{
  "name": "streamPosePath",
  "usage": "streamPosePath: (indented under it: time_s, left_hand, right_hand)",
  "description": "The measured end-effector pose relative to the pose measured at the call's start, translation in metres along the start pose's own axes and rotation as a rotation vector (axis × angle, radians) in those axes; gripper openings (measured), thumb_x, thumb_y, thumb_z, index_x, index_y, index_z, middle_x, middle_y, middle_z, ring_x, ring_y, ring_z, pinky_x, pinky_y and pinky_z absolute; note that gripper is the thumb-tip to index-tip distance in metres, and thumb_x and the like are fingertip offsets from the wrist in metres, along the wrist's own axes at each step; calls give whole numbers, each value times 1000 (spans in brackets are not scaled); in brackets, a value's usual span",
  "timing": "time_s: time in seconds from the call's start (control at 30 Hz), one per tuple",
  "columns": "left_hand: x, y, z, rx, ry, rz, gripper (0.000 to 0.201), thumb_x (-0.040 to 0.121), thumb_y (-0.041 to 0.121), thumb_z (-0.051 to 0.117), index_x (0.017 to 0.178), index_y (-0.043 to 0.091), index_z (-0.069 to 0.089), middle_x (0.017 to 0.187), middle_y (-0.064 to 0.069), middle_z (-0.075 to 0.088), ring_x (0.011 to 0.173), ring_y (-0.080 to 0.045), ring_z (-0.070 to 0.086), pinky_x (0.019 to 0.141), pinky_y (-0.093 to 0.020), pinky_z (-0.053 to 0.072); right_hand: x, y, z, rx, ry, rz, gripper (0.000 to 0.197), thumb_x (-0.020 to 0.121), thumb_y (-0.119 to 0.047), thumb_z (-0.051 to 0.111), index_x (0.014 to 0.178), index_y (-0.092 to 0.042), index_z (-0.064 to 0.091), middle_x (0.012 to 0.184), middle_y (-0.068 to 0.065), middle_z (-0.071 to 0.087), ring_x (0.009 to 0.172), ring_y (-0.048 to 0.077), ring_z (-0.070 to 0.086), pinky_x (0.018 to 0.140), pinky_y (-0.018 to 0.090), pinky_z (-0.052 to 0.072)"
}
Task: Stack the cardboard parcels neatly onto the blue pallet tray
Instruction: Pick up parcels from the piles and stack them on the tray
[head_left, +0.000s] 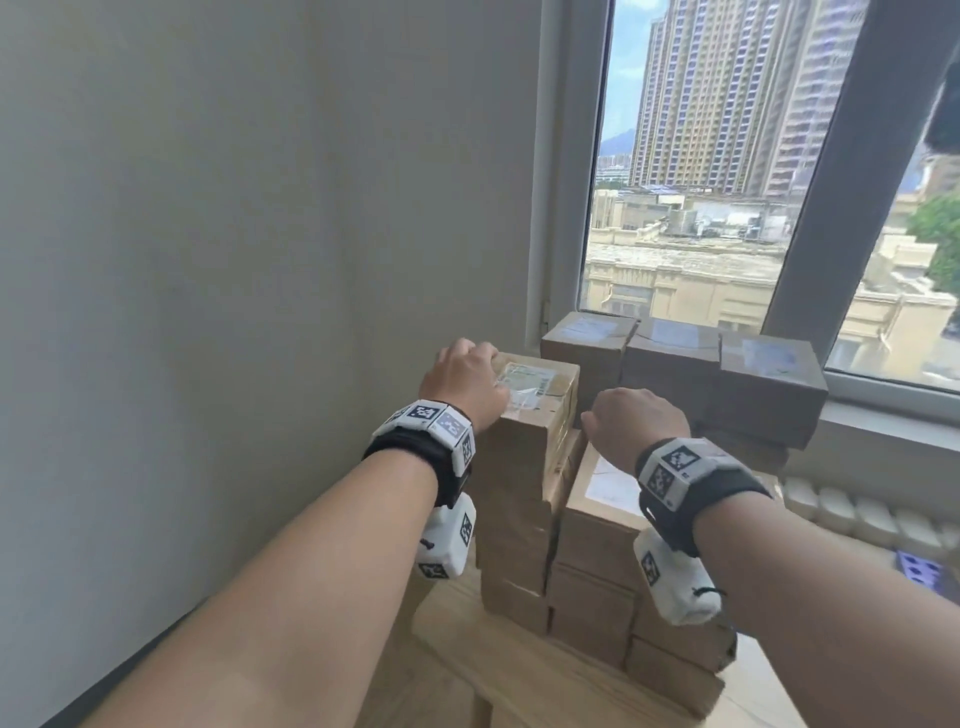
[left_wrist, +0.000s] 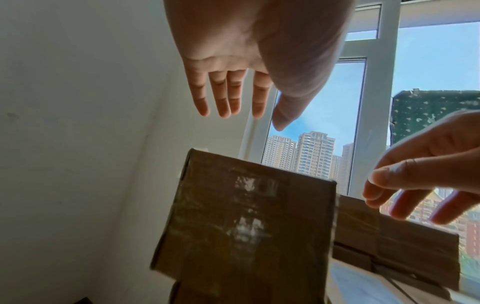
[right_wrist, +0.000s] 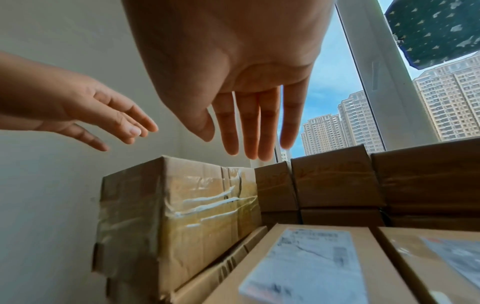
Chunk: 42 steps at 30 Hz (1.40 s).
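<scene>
Your two forearms fill the near edge of the head view, and your left hand (head_left: 464, 382) lies over the far-left corner of the top parcel (head_left: 535, 395), at eleven o'clock in the stack (head_left: 582, 561); your right hand (head_left: 641, 423) hovers beside that parcel's right face over a lower labelled parcel (head_left: 597, 488). The blue pallet tray itself stays hidden beneath the cartons. From your left wrist, your fingers (left_wrist: 223, 94) are spread straight, clear above the taped parcel, holding nothing. From your right wrist, your fingers (right_wrist: 249, 127) also hang straight, empty, just off the parcel's top edge. Both hands flank it, likely to square it flush with the column.
</scene>
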<state>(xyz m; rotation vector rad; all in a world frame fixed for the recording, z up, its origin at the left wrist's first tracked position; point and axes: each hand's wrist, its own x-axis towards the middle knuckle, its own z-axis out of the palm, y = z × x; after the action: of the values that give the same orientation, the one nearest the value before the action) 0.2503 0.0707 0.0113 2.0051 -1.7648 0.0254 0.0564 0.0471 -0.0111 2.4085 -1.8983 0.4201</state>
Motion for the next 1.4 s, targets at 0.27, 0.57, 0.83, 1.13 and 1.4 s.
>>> streamPosePath:
  time_s: [0.27, 0.57, 0.83, 1.13, 1.4]
  left_hand:
    - [51, -24, 26, -240, -293, -320, 79, 94, 54, 50, 153, 10, 20, 158, -14, 26, 144, -31, 30, 114, -42, 28]
    - [72, -34, 35, -273, -451, -269, 69, 101, 46, 43, 151, 2, 27, 155, -14, 34, 139, -29, 40, 105, -31, 35]
    - [78, -48, 41, -338, -550, -232, 69, 99, 53, 44, 146, 2, 39, 148, -13, 46, 132, -30, 47, 104, -31, 36]
    - [82, -53, 38, -478, -543, -209, 72, 96, 53, 48, 144, 0, 40, 142, -13, 51, 125, -31, 54, 102, -34, 43]
    - [78, -47, 20, -751, -513, -232, 73, 91, 56, 56, 137, 0, 45, 127, -12, 62, 109, -30, 64, 89, -41, 55]
  right_hand:
    - [50, -5, 24, 81, -96, 64, 57, 100, -55, 22, 74, -16, 55, 78, 1, 59, 75, 20, 60, 66, 34, 42]
    - [63, -23, 44, 207, -209, 244, 59, 98, -60, 22, 71, -16, 52, 76, 2, 58, 69, 17, 56, 64, 33, 40]
    - [63, -27, 57, 419, -218, 382, 63, 99, -58, 27, 77, -9, 59, 74, 6, 62, 72, 23, 63, 75, 35, 51]
    - [53, -34, 52, 490, -132, 461, 63, 96, -61, 35, 83, -8, 68, 77, 5, 67, 72, 22, 66, 74, 33, 54]
    - [39, -35, 22, 506, 62, 487, 52, 96, -60, 37, 83, -17, 63, 82, 0, 63, 75, 17, 59, 71, 33, 45]
